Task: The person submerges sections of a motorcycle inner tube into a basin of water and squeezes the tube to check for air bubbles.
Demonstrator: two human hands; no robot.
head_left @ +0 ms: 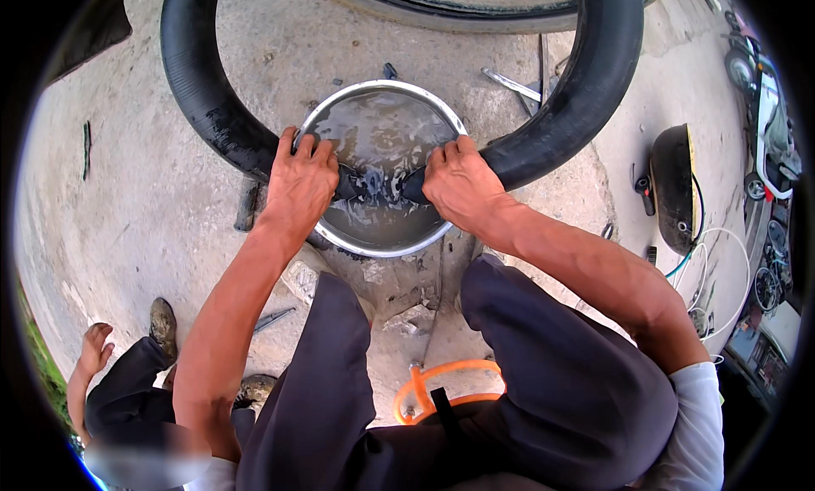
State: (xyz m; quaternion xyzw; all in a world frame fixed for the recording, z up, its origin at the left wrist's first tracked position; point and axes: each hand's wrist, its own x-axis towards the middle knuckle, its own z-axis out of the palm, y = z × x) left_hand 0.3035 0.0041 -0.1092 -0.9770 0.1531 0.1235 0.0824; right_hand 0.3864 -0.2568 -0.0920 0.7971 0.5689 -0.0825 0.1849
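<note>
A black inflated inner tube (574, 117) arches away from me, its near stretch dipping into a round metal basin (382, 252) of murky water (378, 122). My left hand (303, 173) is closed around the tube over the basin's left rim. Over the right rim, my right hand (465, 179) grips it too, fingers curled over the top. Between the two hands the tube runs under the water, where the surface is rippled and bubbly. The undersides of my fingers and thumbs are hidden.
A wheel with a tyre (475, 17) lies beyond the tube. Metal tools (514, 85) rest on the concrete inside the ring. To the right stand a black tank-like object (673, 185) and a coiled white hose (747, 270). Another person's hand (95, 347) shows at lower left. An orange frame (458, 368) is between my legs.
</note>
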